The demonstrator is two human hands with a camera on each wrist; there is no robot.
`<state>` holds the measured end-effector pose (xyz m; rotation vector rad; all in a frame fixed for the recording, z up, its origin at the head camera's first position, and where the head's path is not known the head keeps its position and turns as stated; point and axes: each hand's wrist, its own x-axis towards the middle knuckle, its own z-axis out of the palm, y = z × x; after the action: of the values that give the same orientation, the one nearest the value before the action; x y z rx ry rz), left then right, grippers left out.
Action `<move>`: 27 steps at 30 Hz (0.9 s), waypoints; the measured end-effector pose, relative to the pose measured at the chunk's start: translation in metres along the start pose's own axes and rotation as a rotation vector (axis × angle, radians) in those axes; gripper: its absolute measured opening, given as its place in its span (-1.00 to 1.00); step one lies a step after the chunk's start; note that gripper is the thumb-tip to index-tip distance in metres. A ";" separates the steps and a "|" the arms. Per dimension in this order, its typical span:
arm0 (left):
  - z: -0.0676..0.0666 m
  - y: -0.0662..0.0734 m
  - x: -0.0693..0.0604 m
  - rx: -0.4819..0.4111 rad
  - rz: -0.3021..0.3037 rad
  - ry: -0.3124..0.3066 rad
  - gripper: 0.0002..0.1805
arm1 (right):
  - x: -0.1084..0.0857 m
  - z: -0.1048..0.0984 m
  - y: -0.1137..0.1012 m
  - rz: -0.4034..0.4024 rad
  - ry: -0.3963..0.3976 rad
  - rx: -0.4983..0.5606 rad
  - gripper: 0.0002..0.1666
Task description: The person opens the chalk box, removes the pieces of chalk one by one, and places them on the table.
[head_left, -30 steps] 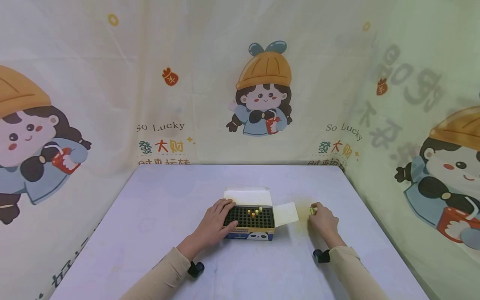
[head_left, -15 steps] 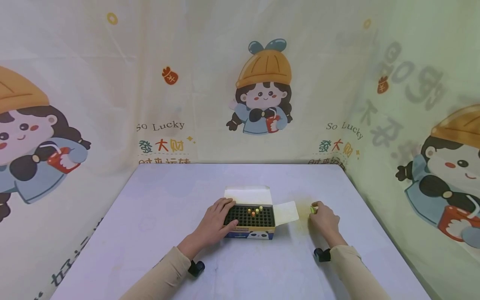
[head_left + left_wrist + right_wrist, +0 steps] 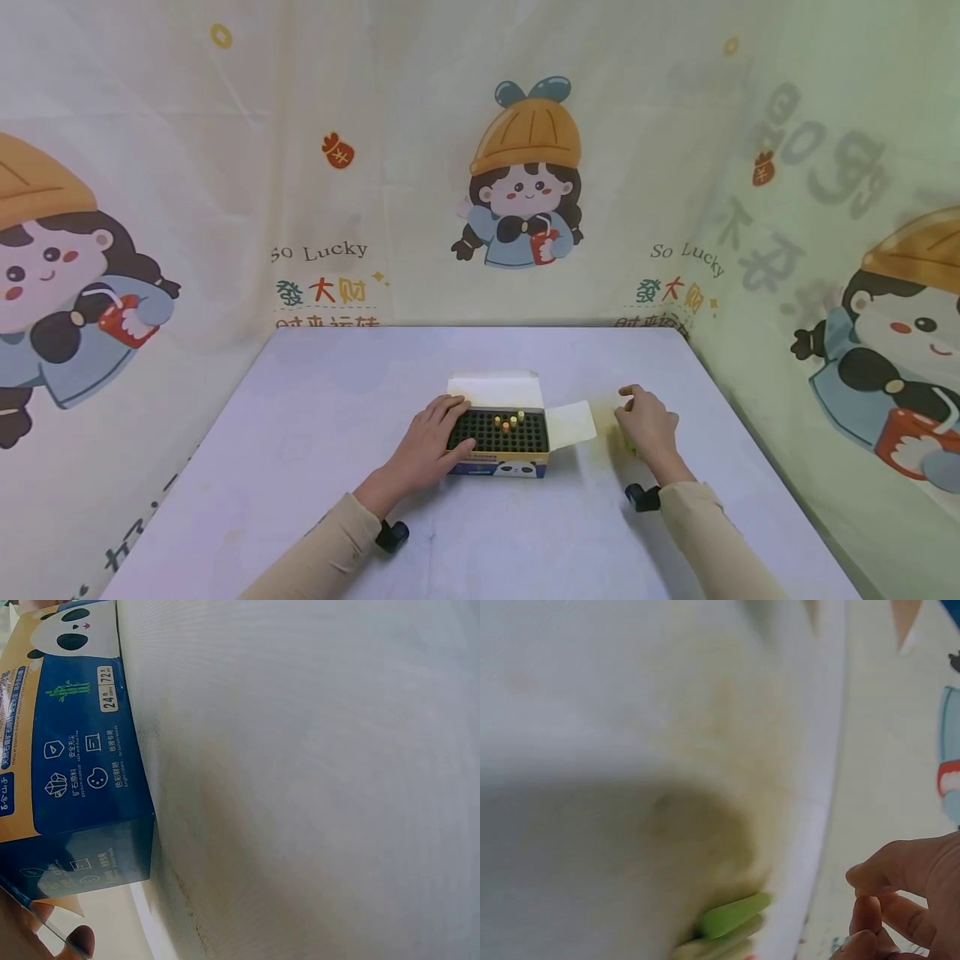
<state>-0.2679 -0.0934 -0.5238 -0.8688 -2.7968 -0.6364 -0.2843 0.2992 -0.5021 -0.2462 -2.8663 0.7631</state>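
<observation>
Loosely bent at the fingers, the right hand [image 3: 647, 429] showed a small gap between its fingertips in the head view, and nothing could be seen held there. A green stick [image 3: 736, 916] lay on the table [image 3: 337, 400], beside the left edge of that hand and nearer to the person than its fingertips, so it was back under the palm's side rather than ahead of the reach. Its long axis ran roughly toward the table's far edge, slightly aslant, with pale sticks [image 3: 731, 941] lying close alongside; how many could not be told. Of the two hands, the right was much the nearer. Well off to its left stood the box [image 3: 517, 469], its side flap [image 3: 572, 423] spread into the space between. The left hand [image 3: 431, 442] rested over the box's left end, thumb across the near edge. Four sticks [image 3: 506, 427], orange and yellow, stood in its holes.
</observation>
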 end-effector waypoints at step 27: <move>-0.006 0.002 -0.003 -0.014 -0.006 -0.001 -0.22 | -0.032 0.004 -0.127 -0.296 0.072 -0.023 -0.72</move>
<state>-0.2640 -0.0956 -0.5185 -0.8639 -2.7999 -0.6572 -0.2684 0.1820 -0.4457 0.1431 -2.7562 0.6502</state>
